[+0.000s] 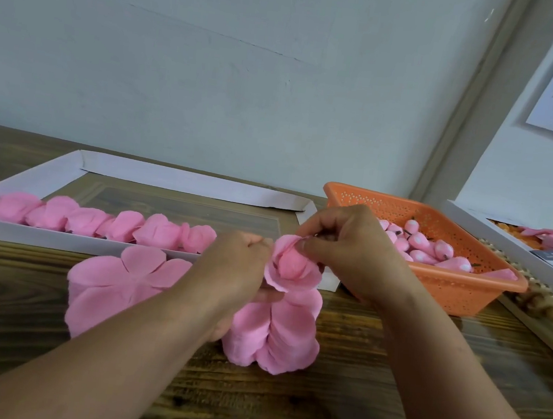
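Observation:
A half-made pink paper flower (pixel 292 268) is held up over the wooden table (pixel 353 373), between both hands. My left hand (pixel 244 267) grips it from the left and below, fingers curled under the petals. My right hand (pixel 350 248) pinches the flower's upper petal edge between thumb and fingers. Under the hands lie two stacks of pink petal sheets, the right stack (pixel 274 336) and the left stack (pixel 114 290), the latter partly hidden by my left forearm.
A white cardboard tray (pixel 182 178) at the back left holds a row of finished pink flowers (pixel 101 222). An orange perforated basket (pixel 458 292) on the right holds several pink buds (pixel 422 248). Another white tray (pixel 511 250) and a wooden stick (pixel 540 303) lie at the far right.

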`<action>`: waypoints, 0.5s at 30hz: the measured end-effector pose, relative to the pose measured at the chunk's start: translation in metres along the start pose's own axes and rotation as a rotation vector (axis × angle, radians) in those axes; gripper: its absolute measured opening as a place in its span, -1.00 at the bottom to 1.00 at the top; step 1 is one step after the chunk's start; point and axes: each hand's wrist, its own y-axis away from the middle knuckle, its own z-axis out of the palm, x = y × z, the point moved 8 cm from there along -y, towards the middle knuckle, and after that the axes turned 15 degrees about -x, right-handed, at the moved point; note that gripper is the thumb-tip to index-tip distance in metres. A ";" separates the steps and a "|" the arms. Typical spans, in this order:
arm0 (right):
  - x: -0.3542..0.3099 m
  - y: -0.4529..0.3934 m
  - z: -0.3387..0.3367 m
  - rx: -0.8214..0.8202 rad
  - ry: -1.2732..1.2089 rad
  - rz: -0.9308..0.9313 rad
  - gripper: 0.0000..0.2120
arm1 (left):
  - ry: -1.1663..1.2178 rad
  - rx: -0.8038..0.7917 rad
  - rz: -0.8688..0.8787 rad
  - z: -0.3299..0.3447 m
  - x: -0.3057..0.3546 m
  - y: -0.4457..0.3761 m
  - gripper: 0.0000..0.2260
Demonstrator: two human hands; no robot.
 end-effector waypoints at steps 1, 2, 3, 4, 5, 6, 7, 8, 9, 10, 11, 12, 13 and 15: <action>-0.002 0.000 0.003 -0.027 0.015 -0.003 -0.79 | 0.017 0.000 -0.012 -0.001 0.000 0.000 -0.79; -0.003 0.000 0.004 -0.031 0.019 -0.005 -0.79 | 0.022 0.003 -0.022 -0.002 0.000 0.000 -0.80; -0.003 0.000 0.002 -0.006 0.016 -0.007 -0.81 | 0.029 0.009 -0.027 -0.003 0.001 0.000 -0.81; -0.002 0.000 -0.001 0.045 0.005 -0.006 -0.82 | 0.053 0.008 -0.027 -0.003 0.001 0.000 -0.80; 0.000 0.000 -0.005 0.109 -0.026 0.000 -0.84 | 0.094 -0.008 -0.023 -0.001 0.002 -0.001 -0.77; 0.003 0.001 -0.009 0.170 -0.079 0.005 -0.84 | 0.147 -0.034 -0.015 0.001 0.002 -0.001 -0.71; 0.005 0.003 -0.012 0.221 -0.140 0.004 -0.83 | 0.206 -0.060 -0.006 0.003 0.002 -0.001 -0.62; 0.006 0.004 -0.014 0.263 -0.185 -0.003 -0.79 | 0.252 -0.073 0.008 0.004 0.002 -0.001 -0.52; 0.006 0.005 -0.015 0.295 -0.209 -0.011 -0.76 | 0.283 -0.070 0.028 0.005 0.002 -0.001 -0.45; 0.007 0.006 -0.016 0.319 -0.215 -0.019 -0.76 | 0.300 -0.055 0.045 0.005 0.002 -0.001 -0.46; 0.007 0.006 -0.017 0.337 -0.218 -0.025 -0.76 | 0.307 -0.032 0.050 0.004 0.000 -0.001 -0.55; 0.007 0.006 -0.017 0.353 -0.226 -0.030 -0.75 | 0.320 -0.002 0.041 0.004 -0.003 -0.001 -0.68; 0.007 0.006 -0.017 0.364 -0.236 -0.035 -0.74 | 0.348 0.034 0.021 0.003 -0.007 -0.001 -0.82; 0.007 0.006 -0.018 0.373 -0.243 -0.044 -0.72 | 0.428 0.090 -0.016 0.001 -0.013 0.000 -0.93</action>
